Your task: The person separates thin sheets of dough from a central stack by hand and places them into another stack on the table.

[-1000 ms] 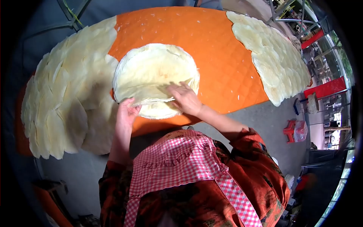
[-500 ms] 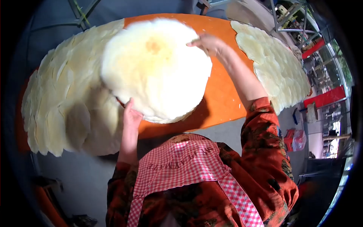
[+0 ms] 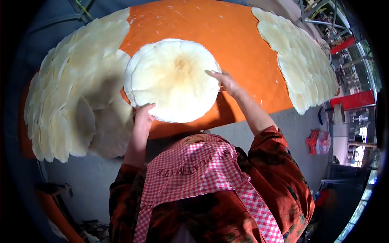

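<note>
A stack of thin, round, pale sheets [image 3: 174, 81] with a browned patch near its top middle is over the orange table surface [image 3: 239, 44]. My left hand [image 3: 144, 117] grips the lower left edge of the stack, thumb on top and fingers mostly hidden beneath. On the right edge, my right hand [image 3: 225, 82] has its thumb on the upper face and its other fingers around the side. The stack casts a shadow on the orange surface below it.
Many overlapping pale sheets [image 3: 77, 85] cover the table's left part, and more sheets [image 3: 298, 56] lie on its right part. Grey floor [image 3: 97, 182] shows below the table. A red stool [image 3: 312, 141] with a plastic bag stands at the right.
The stack looks smaller and lower, more level. My right hand has come down from the upper right edge to the right side. More orange surface shows behind the stack.
</note>
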The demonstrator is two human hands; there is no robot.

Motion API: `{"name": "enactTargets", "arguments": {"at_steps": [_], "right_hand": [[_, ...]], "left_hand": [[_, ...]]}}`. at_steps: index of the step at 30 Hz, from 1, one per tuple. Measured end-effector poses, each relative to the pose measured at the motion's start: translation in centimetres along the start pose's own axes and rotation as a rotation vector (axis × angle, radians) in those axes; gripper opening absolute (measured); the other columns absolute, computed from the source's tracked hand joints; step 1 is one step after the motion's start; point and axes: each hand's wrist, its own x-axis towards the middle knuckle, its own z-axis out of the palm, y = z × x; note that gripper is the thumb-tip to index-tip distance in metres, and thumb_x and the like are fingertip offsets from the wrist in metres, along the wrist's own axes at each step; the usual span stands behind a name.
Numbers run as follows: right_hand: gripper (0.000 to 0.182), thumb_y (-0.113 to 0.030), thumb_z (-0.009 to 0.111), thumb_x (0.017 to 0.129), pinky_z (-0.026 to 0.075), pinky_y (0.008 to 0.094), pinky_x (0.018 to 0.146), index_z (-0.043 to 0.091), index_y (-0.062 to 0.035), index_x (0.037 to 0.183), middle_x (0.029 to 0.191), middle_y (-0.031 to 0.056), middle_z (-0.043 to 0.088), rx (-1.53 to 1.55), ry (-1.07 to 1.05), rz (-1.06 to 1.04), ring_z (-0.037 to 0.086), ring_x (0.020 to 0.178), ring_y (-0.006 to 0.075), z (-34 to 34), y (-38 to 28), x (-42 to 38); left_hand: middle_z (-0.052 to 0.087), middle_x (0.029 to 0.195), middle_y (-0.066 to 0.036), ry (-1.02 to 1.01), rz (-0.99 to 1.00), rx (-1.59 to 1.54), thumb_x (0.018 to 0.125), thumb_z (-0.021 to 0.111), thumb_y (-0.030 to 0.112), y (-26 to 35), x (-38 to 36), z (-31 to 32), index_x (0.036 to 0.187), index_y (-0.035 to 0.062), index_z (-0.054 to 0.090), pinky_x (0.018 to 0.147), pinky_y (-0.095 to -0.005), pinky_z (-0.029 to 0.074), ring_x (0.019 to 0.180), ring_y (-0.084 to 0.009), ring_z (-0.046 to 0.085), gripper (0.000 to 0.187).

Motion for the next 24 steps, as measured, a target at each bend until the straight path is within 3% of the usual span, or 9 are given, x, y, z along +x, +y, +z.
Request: {"name": "enactTargets", "arguments": {"at_steps": [4,9,11,13,16,18,20,23,24], "right_hand": [[0.057,-0.012,0.074,0.076,0.056,0.0361,0.072,0.045,0.0071,0.121,0.104,0.0192,0.063,-0.151,0.244,-0.16,0.066,0.088,0.0263,2.6,0.3,-0.5],[0.061,-0.003,0.076,0.072,0.053,0.0369,0.087,0.044,0.0062,0.123,0.11,0.0174,0.062,0.046,0.267,-0.226,0.062,0.101,0.0261,3.6,0.7,0.6],[0.065,0.0,0.075,0.069,0.048,0.0355,0.095,0.045,0.0065,0.126,0.113,0.0168,0.062,-0.109,0.35,-0.273,0.059,0.108,0.0257,3.7,1.3,1.9],[0.056,0.008,0.066,0.069,0.047,0.0327,0.092,0.053,0.0014,0.123,0.109,0.0109,0.063,-0.047,0.241,-0.438,0.059,0.104,0.0204,2.8,0.3,1.9],[0.052,0.009,0.062,0.07,0.048,0.0314,0.089,0.055,-0.0007,0.12,0.105,0.0069,0.064,0.031,0.153,-0.602,0.059,0.1,0.0175,-1.7,-5.2,-1.7],[0.05,0.007,0.061,0.071,0.049,0.0304,0.085,0.055,-0.0014,0.12,0.103,0.0055,0.064,0.022,0.146,-0.733,0.059,0.095,0.0154,-7.5,-7.7,-4.4],[0.052,0.004,0.06,0.074,0.049,0.0302,0.084,0.052,-0.0017,0.125,0.106,0.0063,0.063,0.042,0.222,-0.678,0.06,0.096,0.0169,-13.7,-8.9,-7.7],[0.059,0.006,0.06,0.075,0.05,0.032,0.087,0.045,-0.0003,0.132,0.114,0.0112,0.06,0.16,0.369,-0.663,0.06,0.103,0.0211,-21.8,-7.5,-11.2],[0.059,0.007,0.058,0.077,0.049,0.0329,0.089,0.043,0.0,0.134,0.116,0.0118,0.06,0.209,0.345,-0.725,0.059,0.105,0.0216,-25.0,-5.4,-10.4]], "left_hand": [[0.06,0.117,-0.013,0.131,0.029,0.231,0.078,0.063,0.005,-0.2,0.2,0.2,0.124,0.0058,0.05,0.08,-0.0454,0.052,0.105,-0.0322,0.06,0.048],[0.059,0.122,-0.012,-0.128,-0.084,-0.258,0.086,0.061,0.027,2.1,-1.0,0.7,0.128,0.0083,0.049,0.081,-0.0426,0.052,0.109,-0.0281,0.059,0.048],[0.056,0.122,-0.012,-0.039,-0.122,-0.062,0.083,0.063,0.022,1.7,0.3,-1.1,0.12,0.0082,0.054,0.081,-0.0434,0.053,0.1,-0.0288,0.061,0.041],[0.055,0.123,-0.013,-0.37,0.627,0.831,0.084,0.06,0.013,-1.0,2.8,-6.3,0.122,0.0041,0.052,0.092,-0.0448,0.049,0.104,-0.0286,0.059,0.04],[0.056,0.121,-0.015,-0.216,0.125,-0.175,0.08,0.06,-0.002,1.5,0.6,2.3,0.121,-0.0016,0.051,0.095,-0.0407,0.047,0.107,-0.0284,0.058,0.042],[0.057,0.119,-0.017,-0.305,0.755,0.702,0.079,0.057,-0.008,0.0,2.8,3.0,0.122,-0.0049,0.05,0.096,-0.0389,0.046,0.109,-0.0289,0.058,0.043],[0.058,0.116,-0.017,-0.328,0.885,0.89,0.082,0.057,-0.003,0.3,0.1,11.3,0.119,-0.005,0.052,0.097,-0.0388,0.045,0.109,-0.0287,0.058,0.037],[0.062,0.109,-0.014,-0.359,0.198,-0.091,0.082,0.06,0.001,-1.0,-5.0,26.4,0.111,-0.0014,0.059,0.089,-0.036,0.049,0.102,-0.0273,0.06,0.029],[0.062,0.109,-0.013,-0.368,0.159,-0.019,0.082,0.059,0.002,-2.4,-3.1,27.8,0.113,0.0007,0.058,0.087,-0.0362,0.049,0.099,-0.0271,0.06,0.031]]}}
